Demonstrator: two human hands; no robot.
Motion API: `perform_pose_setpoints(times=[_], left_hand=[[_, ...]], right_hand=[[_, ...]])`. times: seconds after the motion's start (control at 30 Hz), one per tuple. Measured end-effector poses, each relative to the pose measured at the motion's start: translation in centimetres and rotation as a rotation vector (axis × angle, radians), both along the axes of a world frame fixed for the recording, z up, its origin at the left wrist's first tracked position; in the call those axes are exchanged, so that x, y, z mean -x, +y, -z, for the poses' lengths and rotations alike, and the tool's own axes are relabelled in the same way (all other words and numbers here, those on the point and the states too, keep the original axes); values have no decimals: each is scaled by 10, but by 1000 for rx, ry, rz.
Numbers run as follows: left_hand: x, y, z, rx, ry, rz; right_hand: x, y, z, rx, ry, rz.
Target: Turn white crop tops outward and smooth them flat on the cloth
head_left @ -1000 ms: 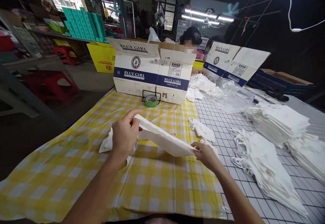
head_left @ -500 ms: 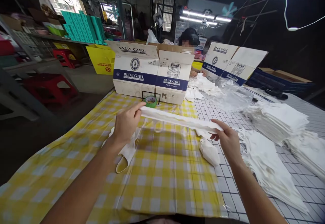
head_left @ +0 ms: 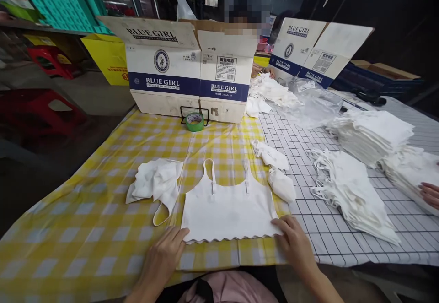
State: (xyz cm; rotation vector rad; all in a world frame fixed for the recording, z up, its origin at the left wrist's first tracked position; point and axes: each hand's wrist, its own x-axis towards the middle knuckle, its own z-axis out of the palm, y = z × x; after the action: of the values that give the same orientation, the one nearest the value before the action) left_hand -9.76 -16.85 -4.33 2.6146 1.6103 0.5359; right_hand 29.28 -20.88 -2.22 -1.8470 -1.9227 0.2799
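A white camisole top point(head_left: 229, 211) lies flat on the yellow checked cloth point(head_left: 113, 229), its straps pointing away from me and its wavy hem toward me. My left hand point(head_left: 167, 248) pinches the hem's left corner, and my right hand point(head_left: 291, 236) pinches the right corner. To the left lies a crumpled white garment point(head_left: 154, 181) with a loose strap loop. Two small bunched white pieces, an upper one point(head_left: 272, 155) and a lower one point(head_left: 281, 185), rest just right of the camisole.
Behind stands an open Blue Girl carton point(head_left: 164, 83), with green tape point(head_left: 195, 122) in front. At right lie a fanned pile of white garments point(head_left: 353, 188) and a taller stack point(head_left: 377, 131). Another person's hand point(head_left: 430, 194) touches cloth at the right edge; someone sits behind the carton.
The white camisole, earlier stretched in the air between my hands, now lies spread on the table. Both hands have come down and nearer to me. A person's hand has appeared at the right edge.
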Motion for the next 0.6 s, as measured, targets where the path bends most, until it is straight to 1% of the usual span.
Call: perform_pose_setpoints(times=[0.13, 0.27, 0.33, 0.43, 0.6], left_hand=[[-1, -4, -8, 47, -12, 10], [-3, -5, -17, 133, -4, 14], [-4, -5, -20, 152, 2, 11], [-5, -5, -20, 131, 16, 5], [-6, -2, -18, 41, 22, 15]], right_hand=[[-3, -9, 3, 0, -37, 9], [-4, -13, 3, -21, -64, -4], [-5, -14, 3, -23, -82, -17], [-5, -14, 4, -19, -104, -21], [-3, -15, 9, -35, -101, -27]])
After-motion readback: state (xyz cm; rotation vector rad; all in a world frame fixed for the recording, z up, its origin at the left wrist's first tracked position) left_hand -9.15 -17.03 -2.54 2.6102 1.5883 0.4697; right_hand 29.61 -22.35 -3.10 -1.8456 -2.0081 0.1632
